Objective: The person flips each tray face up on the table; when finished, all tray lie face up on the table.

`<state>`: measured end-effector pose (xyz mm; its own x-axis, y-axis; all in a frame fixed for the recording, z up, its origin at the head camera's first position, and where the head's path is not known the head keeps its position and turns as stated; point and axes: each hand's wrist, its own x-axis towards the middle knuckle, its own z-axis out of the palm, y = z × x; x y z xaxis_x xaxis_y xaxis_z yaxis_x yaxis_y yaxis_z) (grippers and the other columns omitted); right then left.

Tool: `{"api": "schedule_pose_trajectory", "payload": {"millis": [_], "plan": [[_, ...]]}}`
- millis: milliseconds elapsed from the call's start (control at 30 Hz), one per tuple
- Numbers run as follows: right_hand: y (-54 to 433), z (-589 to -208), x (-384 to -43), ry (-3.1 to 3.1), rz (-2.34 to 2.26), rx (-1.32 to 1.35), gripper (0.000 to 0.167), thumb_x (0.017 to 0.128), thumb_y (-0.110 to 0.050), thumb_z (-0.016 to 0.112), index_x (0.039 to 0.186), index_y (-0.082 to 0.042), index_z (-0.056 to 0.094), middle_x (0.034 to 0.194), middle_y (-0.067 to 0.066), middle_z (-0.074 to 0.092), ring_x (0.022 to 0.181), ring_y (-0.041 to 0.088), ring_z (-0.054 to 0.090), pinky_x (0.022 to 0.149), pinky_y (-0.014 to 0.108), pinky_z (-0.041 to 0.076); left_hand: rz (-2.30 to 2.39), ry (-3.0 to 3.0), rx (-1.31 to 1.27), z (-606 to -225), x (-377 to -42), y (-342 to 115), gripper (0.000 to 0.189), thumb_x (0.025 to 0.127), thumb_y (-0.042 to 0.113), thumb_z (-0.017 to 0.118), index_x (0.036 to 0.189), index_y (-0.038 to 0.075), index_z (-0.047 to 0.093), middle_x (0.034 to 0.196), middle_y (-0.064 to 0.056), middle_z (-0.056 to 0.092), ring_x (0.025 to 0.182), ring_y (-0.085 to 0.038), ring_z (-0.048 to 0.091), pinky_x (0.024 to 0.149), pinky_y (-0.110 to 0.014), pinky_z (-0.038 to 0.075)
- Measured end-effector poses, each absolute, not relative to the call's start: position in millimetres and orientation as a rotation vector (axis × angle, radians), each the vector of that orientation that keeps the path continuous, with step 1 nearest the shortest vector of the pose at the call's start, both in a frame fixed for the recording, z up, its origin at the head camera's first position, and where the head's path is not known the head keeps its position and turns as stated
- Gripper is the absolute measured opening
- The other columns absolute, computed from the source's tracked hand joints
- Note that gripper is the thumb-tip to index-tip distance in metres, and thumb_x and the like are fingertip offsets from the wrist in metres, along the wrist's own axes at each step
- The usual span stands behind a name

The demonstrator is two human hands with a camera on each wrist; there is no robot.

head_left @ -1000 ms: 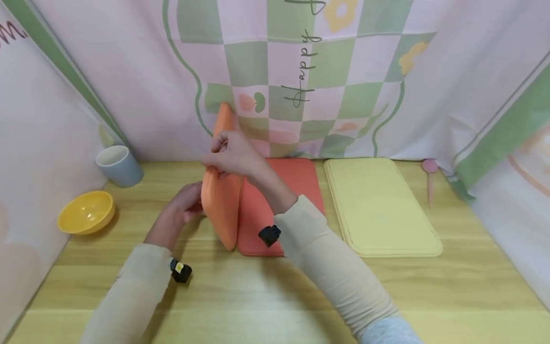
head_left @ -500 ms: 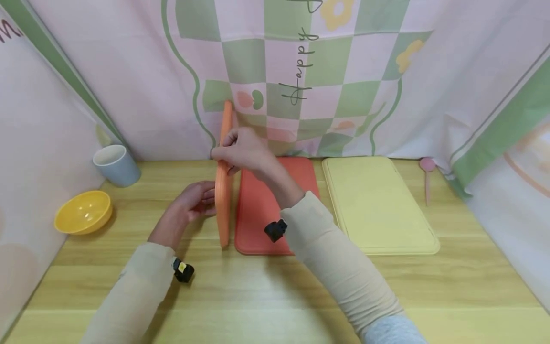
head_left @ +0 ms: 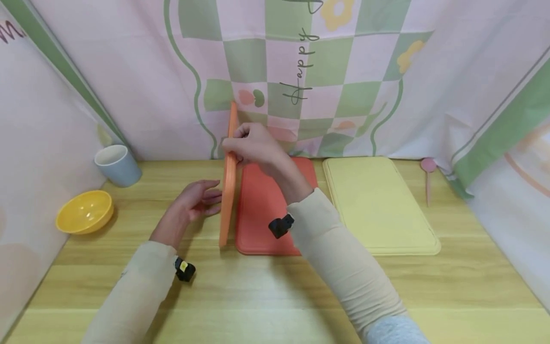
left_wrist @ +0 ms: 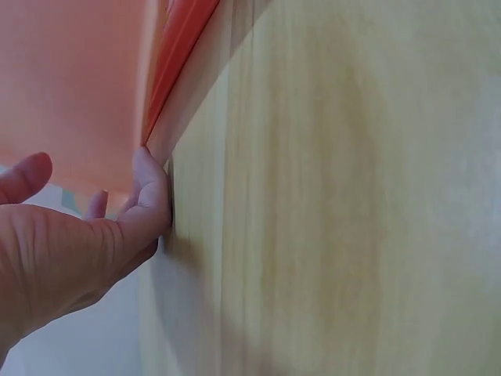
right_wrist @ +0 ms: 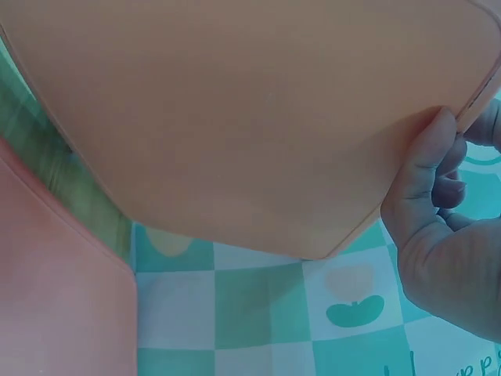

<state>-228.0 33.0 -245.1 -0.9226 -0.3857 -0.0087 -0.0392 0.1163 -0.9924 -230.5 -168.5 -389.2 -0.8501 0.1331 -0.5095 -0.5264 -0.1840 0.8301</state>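
An orange cutting board [head_left: 229, 191] stands on its long edge, nearly upright, left of a red cutting board [head_left: 262, 224] that lies flat. My right hand [head_left: 255, 145] pinches its top edge between thumb and fingers; the right wrist view shows the thumb against the broad orange face. On the board's left side is my left hand [head_left: 193, 200], with loosely extended fingers. In the left wrist view one fingertip of the left hand [left_wrist: 70, 243] meets the board's lower edge, close to the table.
A yellow cutting board [head_left: 382, 205] lies flat to the right, with a pink spoon [head_left: 428, 167] beyond it. At the left stand a grey-blue cup [head_left: 119, 167] and a yellow bowl [head_left: 86, 212]. A patterned curtain [head_left: 292, 71] hangs behind the wooden table [head_left: 258, 301].
The orange board has tilted from leaning left to nearly upright, its lower edge shifting slightly left. My right hand has moved right with its top edge. More of my left fingers shows.
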Motion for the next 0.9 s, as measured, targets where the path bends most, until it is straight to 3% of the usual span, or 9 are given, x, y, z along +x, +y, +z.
{"api": "schedule_pose_trajectory", "payload": {"millis": [100,167,300,367,433,567,767,900], "plan": [[34,-245,-229,2.127,-1.881,-0.42,0.011,0.089,-0.003,0.061,0.089,0.001,0.051,0.069,0.006,0.047,0.063,0.017,0.047,0.055,0.03,0.05,2.108,1.613,-0.484,-390,-231,-170,0.042,0.106,0.026,0.052,0.144,0.011,0.043,0.139,-0.02,0.052,0.109,-0.024,0.059,0.081,-0.035,0.056],[36,-245,-229,2.128,-1.86,-0.424,0.018,0.089,-0.005,0.061,0.104,0.002,0.052,0.073,0.007,0.05,0.064,0.018,0.049,0.057,0.031,0.051,2.124,1.6,-0.492,-391,-231,-170,0.042,0.105,0.024,0.051,0.144,0.01,0.042,0.133,-0.018,0.053,0.109,-0.023,0.058,0.082,-0.036,0.055],[41,-245,-231,2.075,-1.797,-0.449,0.065,0.086,-0.005,0.057,0.147,-0.004,0.034,0.076,0.007,0.05,0.06,0.018,0.046,0.061,0.034,0.053,2.155,1.632,-0.487,-391,-229,-172,0.054,0.105,0.012,0.046,0.157,0.006,0.03,0.117,-0.012,0.058,0.102,-0.021,0.059,0.081,-0.034,0.055],[45,-245,-231,2.038,-1.76,-0.47,0.08,0.084,-0.004,0.054,0.157,-0.009,0.023,0.071,0.006,0.045,0.057,0.018,0.041,0.062,0.036,0.053,2.181,1.642,-0.49,-391,-229,-174,0.056,0.105,0.003,0.041,0.159,0.004,0.026,0.106,-0.006,0.064,0.094,-0.018,0.062,0.079,-0.032,0.055],[49,-244,-232,2.003,-1.733,-0.487,0.086,0.082,-0.003,0.052,0.161,-0.012,0.017,0.067,0.005,0.041,0.055,0.018,0.037,0.063,0.037,0.054,2.22,1.633,-0.492,-391,-229,-175,0.056,0.103,-0.003,0.038,0.158,0.002,0.026,0.094,-0.003,0.068,0.086,-0.015,0.066,0.076,-0.031,0.056],[56,-243,-234,2.018,-1.683,-0.511,0.086,0.081,-0.004,0.051,0.161,-0.013,0.021,0.068,0.005,0.045,0.055,0.018,0.039,0.063,0.037,0.053,2.274,1.606,-0.481,-390,-230,-179,0.053,0.103,-0.005,0.042,0.155,-0.004,0.031,0.081,-0.001,0.072,0.075,-0.012,0.068,0.068,-0.027,0.057],[62,-239,-236,2.169,-1.613,-0.508,0.078,0.083,-0.004,0.053,0.158,-0.009,0.032,0.074,0.005,0.048,0.06,0.017,0.045,0.063,0.037,0.055,2.284,1.636,-0.514,-384,-231,-186,0.046,0.104,-0.001,0.05,0.15,-0.004,0.042,0.079,-0.001,0.072,0.07,-0.011,0.068,0.059,-0.024,0.056],[64,-238,-237,2.255,-1.603,-0.485,0.073,0.084,-0.003,0.054,0.155,-0.007,0.038,0.073,0.004,0.044,0.061,0.015,0.044,0.062,0.035,0.055,2.288,1.642,-0.519,-381,-232,-191,0.032,0.105,-0.001,0.049,0.137,-0.002,0.051,0.078,-0.001,0.071,0.068,-0.011,0.067,0.057,-0.024,0.055]]}}
